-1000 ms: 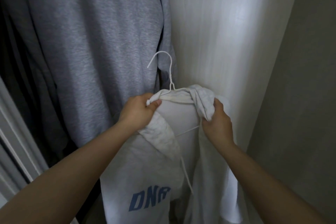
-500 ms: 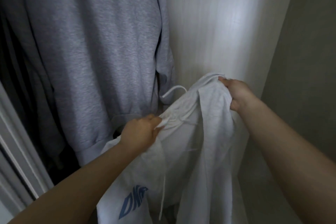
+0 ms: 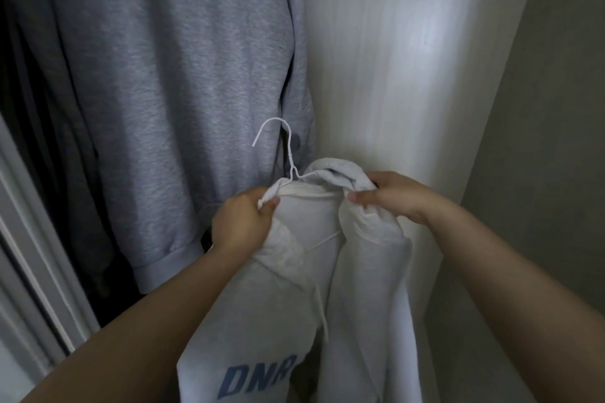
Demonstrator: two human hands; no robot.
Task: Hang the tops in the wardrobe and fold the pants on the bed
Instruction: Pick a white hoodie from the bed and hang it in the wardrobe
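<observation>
Here the left hand pinches the white hoodie at its neck edge, and the right hand grips bunched hood fabric; the white wire hanger rises just above both sets of fingers, before a hanging grey sweatshirt.

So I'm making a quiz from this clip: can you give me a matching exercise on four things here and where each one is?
Things:
1. grey sweatshirt
2. white hanger
3. left hand
4. right hand

Places or states:
A. hook free, touching no rail
B. hanging in the wardrobe
C. grips the white hoodie beside the wall
D. grips the hoodie's shoulder beside the sweatshirt

Pairs: 1-B, 2-A, 3-D, 4-C
</observation>
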